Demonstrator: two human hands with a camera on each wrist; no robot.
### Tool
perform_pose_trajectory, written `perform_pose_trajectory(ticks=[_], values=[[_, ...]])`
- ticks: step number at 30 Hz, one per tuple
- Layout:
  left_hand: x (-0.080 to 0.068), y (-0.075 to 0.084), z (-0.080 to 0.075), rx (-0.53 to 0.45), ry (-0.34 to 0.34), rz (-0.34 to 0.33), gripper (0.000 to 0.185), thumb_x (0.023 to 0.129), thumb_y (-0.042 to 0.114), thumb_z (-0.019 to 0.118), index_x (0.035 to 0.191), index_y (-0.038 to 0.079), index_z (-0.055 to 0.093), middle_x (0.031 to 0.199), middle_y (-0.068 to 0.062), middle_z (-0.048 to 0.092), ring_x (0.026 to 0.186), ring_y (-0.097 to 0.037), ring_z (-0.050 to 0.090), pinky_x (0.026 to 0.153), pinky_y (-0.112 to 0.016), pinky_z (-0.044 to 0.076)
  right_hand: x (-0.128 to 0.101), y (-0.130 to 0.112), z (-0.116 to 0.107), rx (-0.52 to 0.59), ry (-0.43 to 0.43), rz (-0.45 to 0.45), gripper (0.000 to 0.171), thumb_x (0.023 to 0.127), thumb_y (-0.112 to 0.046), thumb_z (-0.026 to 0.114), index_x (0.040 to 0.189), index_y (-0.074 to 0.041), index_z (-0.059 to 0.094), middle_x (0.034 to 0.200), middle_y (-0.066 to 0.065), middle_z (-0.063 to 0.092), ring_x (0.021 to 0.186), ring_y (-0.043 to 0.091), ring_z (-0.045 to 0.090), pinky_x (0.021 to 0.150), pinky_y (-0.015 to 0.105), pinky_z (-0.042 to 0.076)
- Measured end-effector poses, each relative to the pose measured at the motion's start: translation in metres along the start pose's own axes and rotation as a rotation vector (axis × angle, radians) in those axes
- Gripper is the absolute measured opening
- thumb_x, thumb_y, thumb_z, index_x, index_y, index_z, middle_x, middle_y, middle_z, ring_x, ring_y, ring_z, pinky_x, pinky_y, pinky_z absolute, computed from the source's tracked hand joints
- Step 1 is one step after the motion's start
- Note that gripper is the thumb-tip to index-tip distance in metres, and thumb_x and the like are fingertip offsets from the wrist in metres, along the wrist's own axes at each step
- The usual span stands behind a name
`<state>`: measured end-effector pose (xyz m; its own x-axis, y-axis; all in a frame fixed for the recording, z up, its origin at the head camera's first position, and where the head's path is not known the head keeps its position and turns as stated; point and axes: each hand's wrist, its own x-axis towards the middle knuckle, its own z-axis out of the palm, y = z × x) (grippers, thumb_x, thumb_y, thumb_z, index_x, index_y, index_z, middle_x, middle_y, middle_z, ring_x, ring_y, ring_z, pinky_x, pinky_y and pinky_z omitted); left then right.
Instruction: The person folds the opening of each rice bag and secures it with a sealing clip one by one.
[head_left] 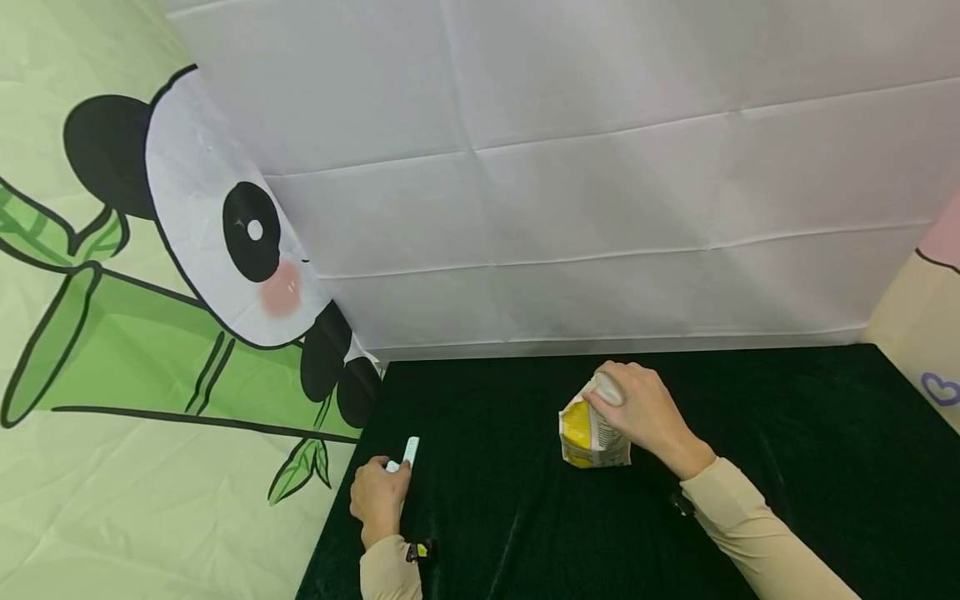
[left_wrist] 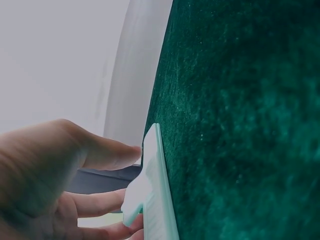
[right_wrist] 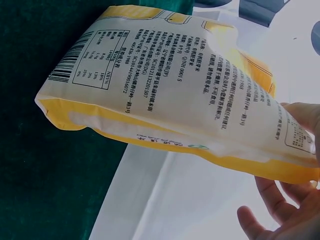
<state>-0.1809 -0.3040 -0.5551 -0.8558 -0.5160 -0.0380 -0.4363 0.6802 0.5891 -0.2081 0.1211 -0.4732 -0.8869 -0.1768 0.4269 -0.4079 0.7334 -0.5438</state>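
Dark green velvet cloth (head_left: 787,433) covers the table, faint sheen streaks near the front edge. Far side: white fabric backdrop (head_left: 600,183) with horizontal and vertical fold creases, meeting the table along a straight seam. Left: light green printed sheet (head_left: 112,500) hanging at an angle, showing a cartoon panda (head_left: 225,233) with black ears, black eye patch, pink cheek, plus bamboo stalks (head_left: 90,333) and leaves outlined in black. Far right edge: cream panel (head_left: 918,333) with a pink patch above and a small purple heart. Even, soft lighting, no hard shadows.
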Motion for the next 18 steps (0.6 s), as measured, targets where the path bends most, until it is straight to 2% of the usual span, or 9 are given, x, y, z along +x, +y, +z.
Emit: perform_pose_trajectory(ticks=[4,9,14,18], values=[[-0.0008,0.0002,-0.002,0.0,0.003,-0.002,0.048,0.096,0.032,0.069,0.123,-0.008,0.065,0.115,-0.034,0.063,0.099,-0.047,0.06,0.082,-0.061,0.048,-0.0004,0.0006,0.0005,0.006,0.004,0.0,0.027,0.095,-0.026,0.081,0.116,-0.012,0.071,0.107,0.012,0.074,0.09,0.026,0.066,0.07,0.041,0.06],[-0.0002,0.0004,-0.0024,0.002,-0.009,-0.003,0.047,0.096,0.034,0.069,0.12,-0.006,0.066,0.115,-0.033,0.065,0.097,-0.046,0.062,0.08,-0.06,0.049,-0.0014,0.0014,0.0002,0.014,0.012,0.003,0.027,0.095,-0.025,0.081,0.116,-0.011,0.071,0.107,0.013,0.074,0.09,0.026,0.067,0.071,0.042,0.061],[0.0003,0.0004,-0.0055,-0.019,-0.045,-0.003,0.048,0.097,0.036,0.068,0.12,-0.005,0.065,0.115,-0.032,0.068,0.094,-0.044,0.063,0.079,-0.057,0.049,-0.0018,0.0008,0.0005,0.021,0.016,0.002,0.027,0.095,-0.024,0.081,0.116,-0.011,0.071,0.107,0.013,0.074,0.09,0.026,0.067,0.071,0.043,0.061],[0.001,0.0017,-0.0091,-0.02,-0.082,-0.004,0.049,0.099,0.037,0.066,0.127,-0.003,0.063,0.121,-0.033,0.067,0.095,-0.044,0.064,0.08,-0.057,0.05,-0.0013,-0.0012,0.0005,0.035,0.011,0.009,0.027,0.096,-0.024,0.08,0.117,-0.011,0.07,0.108,0.014,0.074,0.091,0.027,0.066,0.072,0.043,0.061]])
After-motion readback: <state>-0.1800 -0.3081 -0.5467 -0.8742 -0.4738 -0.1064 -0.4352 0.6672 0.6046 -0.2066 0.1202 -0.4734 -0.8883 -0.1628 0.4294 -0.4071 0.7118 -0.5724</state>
